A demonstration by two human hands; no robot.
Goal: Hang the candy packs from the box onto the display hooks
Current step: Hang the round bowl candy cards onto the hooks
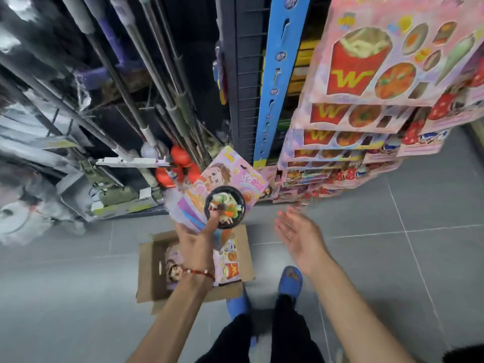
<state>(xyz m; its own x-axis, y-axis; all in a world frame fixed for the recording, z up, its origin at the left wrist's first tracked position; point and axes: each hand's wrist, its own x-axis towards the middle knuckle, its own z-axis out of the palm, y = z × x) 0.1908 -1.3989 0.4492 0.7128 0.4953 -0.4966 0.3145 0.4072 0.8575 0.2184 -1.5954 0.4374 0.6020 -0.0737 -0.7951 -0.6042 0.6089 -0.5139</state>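
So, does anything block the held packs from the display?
Nothing visible does. The candy packs, held by the left hand above the box, have open air to the hanging display at right. The open right hand sits below that path. Hung packs cover the display, so free room cannot be told.

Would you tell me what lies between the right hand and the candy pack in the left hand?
In the head view, only grey floor tile shows between the right hand and the candy pack that the left hand grips.
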